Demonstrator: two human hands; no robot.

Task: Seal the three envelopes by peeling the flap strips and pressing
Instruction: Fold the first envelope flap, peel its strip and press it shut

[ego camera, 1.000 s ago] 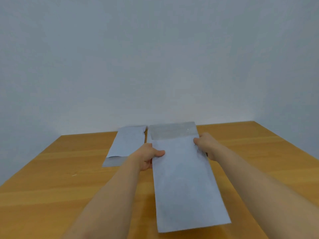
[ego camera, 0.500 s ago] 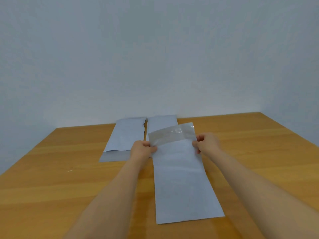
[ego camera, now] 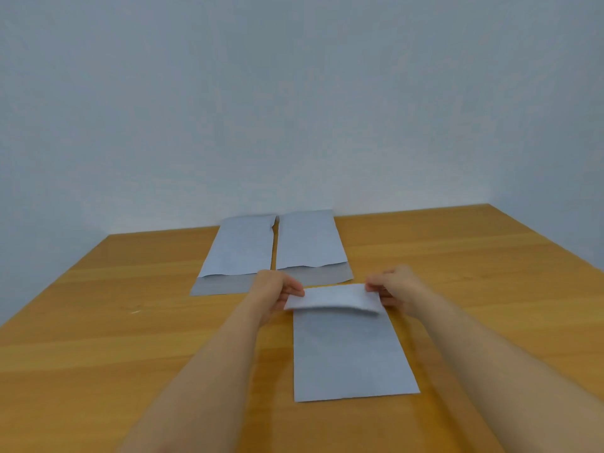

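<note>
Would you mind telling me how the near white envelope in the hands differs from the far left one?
The near white paper envelope has its flap folded over, pinched by the left hand and right hand; the far left white envelope lies untouched, flap open. The near one sits closer. Both lie on the wooden table.

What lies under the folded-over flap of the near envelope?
The flap, pinched at its corners by the left hand and right hand, covers the top of the near envelope. Its adhesive side and the mouth beneath are hidden.
</note>
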